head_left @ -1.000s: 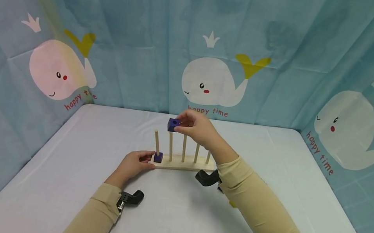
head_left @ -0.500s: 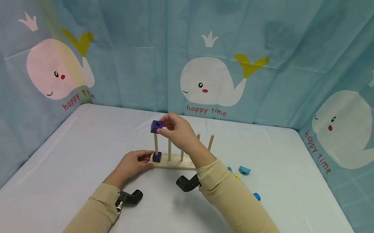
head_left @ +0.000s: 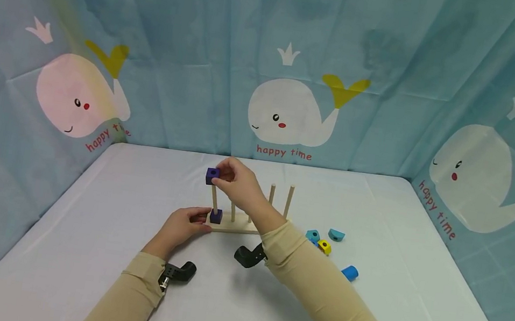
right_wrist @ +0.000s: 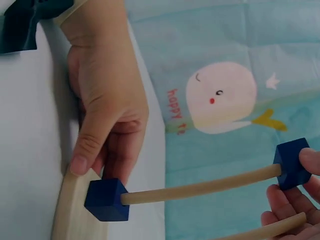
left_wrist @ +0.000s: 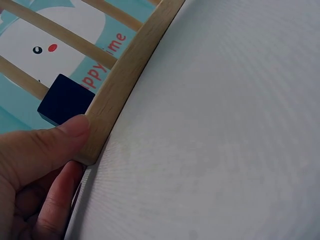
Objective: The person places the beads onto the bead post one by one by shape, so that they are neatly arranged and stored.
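My right hand pinches a dark purple cube with a hole between thumb and fingers, at the top of the leftmost peg of a wooden peg stand. In the right wrist view this held cube looks blue and meets the peg's tip. A matching cube sits at the foot of the same peg. My left hand grips the left end of the stand's base. In the left wrist view its thumb presses the base's edge beside the lower cube, with the fingers curled behind.
Right of the stand lie a teal block, a teal half-round block, a yellow block and a blue rounded block. My right forearm partly hides this area and some pegs. A whale-print curtain stands behind the table.
My right hand has carried the cube left, from above the second peg to the leftmost peg's tip. More coloured blocks show beside my forearm. My left hand stays on the base.
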The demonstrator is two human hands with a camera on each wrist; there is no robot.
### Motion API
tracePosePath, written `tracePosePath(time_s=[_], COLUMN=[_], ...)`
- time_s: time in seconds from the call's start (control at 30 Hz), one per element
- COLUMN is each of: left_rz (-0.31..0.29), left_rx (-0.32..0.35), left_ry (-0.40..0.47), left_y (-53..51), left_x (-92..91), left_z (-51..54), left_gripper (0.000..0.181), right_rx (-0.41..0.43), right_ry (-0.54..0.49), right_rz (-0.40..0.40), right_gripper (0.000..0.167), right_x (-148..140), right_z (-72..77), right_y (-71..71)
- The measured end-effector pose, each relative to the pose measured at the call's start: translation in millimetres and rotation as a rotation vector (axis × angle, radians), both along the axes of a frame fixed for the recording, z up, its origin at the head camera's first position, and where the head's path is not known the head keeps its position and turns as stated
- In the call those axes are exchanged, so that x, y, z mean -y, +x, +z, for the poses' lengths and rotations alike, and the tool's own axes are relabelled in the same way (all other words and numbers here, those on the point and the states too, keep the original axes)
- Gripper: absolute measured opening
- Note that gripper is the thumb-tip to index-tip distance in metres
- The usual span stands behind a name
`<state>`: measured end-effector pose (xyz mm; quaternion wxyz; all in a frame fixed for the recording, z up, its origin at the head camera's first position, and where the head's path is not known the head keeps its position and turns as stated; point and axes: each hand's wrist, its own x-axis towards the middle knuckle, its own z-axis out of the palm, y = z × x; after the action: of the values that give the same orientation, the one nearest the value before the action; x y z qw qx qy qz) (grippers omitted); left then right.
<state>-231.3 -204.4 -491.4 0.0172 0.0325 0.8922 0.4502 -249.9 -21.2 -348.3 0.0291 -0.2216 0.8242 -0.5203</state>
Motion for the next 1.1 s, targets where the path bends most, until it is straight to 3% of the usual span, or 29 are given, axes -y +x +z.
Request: tracePosePath(time_s=[0.17, 0.33, 0.5, 0.83, 1.1], left_rz=[-0.002, 0.003, 0.019, 0.023, 0.03], left_rx=[0.005, 0.008, 0.034, 0.05, 0.082], left_ry=[-0.004, -0.02, -0.017, -0.016, 0.004], left_y=[-0.4, -0.5, -1.2, -0.7, -1.4], left_x=[0.1, -0.4, -0.7, 0.2, -0.1], left_z=[0.6, 1.2, 1.5, 4.4, 6.3], left_gripper=[0.055, 0.055, 0.056, 0.058, 0.059], right_rx=[-0.002, 0.05, 0.08, 0.094, 0.133], right_ry=[0.028, -0.008, -0.053, -0.053, -0.033], right_rz=[-0.027, -0.072, -0.11, -0.164, -0.182], right_gripper=[0.028, 0.042, 0.045, 0.024, 0.022], right_x=[0.9, 2.1, 4.8, 6.9, 7.3], right_z=[-8.2, -20.3, -34.9, -73.1, -100.6], right_y=[3.1, 6.0, 7.8, 8.2, 7.8])
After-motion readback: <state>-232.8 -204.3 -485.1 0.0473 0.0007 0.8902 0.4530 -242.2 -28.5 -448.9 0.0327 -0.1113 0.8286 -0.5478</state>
